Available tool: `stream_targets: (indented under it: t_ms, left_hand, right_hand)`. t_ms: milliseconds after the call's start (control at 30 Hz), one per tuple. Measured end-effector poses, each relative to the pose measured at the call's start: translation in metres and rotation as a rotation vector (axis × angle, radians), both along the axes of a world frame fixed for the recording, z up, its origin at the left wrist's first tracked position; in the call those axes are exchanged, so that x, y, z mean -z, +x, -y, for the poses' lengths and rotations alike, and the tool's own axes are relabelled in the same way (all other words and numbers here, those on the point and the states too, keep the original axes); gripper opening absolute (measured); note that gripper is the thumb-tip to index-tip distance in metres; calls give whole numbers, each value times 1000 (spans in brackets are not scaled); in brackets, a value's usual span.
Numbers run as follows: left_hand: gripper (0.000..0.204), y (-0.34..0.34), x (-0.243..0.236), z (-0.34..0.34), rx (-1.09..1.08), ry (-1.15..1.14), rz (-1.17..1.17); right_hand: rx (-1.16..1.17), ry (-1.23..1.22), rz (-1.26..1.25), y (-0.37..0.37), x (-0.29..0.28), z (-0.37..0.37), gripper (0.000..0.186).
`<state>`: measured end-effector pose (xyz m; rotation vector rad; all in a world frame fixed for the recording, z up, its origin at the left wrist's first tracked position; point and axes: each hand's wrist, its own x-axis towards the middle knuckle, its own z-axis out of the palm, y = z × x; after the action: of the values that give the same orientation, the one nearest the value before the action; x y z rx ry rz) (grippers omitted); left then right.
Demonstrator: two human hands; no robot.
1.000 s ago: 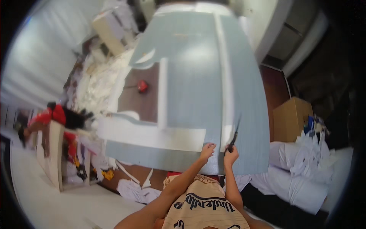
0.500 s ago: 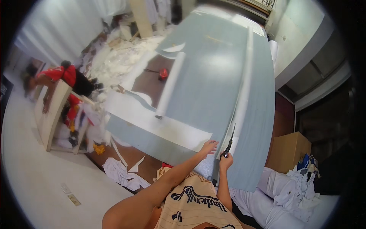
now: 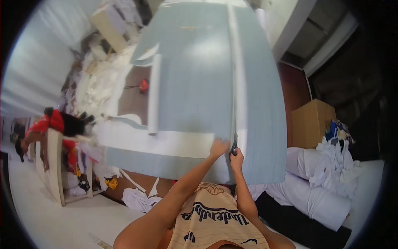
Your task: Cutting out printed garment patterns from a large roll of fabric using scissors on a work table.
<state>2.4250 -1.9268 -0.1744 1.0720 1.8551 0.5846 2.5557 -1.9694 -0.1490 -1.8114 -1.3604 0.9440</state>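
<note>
My right hand [image 3: 236, 160] is closed round the handles of black scissors [image 3: 234, 146]. Their blades point away from me, along the left edge of a long, narrow white roll [image 3: 240, 91] that stretches up the table. Just to the left hovers my left hand [image 3: 219, 147], slightly blurred, its fingers reaching towards the scissors with nothing seen in them. It is near the right end of a flat white sheet [image 3: 174, 143]. Both hands are over the near part of a large table covered in pale blue [image 3: 190, 87].
A shorter white roll [image 3: 154, 95] lies at the left beside a brown gap holding a red object [image 3: 143, 86]. A co-worker in a red top [image 3: 52, 122] leans at a wooden shelf unit [image 3: 56, 166]. At right are a cardboard box [image 3: 313, 120] and white fabric rolls [image 3: 309, 199].
The view has swung, so the table sits further left and more upright. Both hands have shifted slightly left and up in the picture; the scissors stay in my right hand, their blades now closer together.
</note>
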Motion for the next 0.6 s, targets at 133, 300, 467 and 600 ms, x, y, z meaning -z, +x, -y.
stream_targets:
  t_ms: [133, 300, 467, 600]
  left_hand:
    - [68, 9, 37, -35, -21, 161, -57]
    - [53, -14, 16, -58, 189, 167, -187]
    - [66, -105, 0, 6, 136, 578, -592]
    - [77, -176, 19, 89, 22, 297, -654]
  right_hand:
    - [-15, 12, 19, -4, -9, -13, 17]
    - [-52, -61, -1, 5, 1, -18, 16]
    - [-63, -60, -68, 19, 20, -24, 18]
    - [-123, -25, -11, -2, 26, -23, 22]
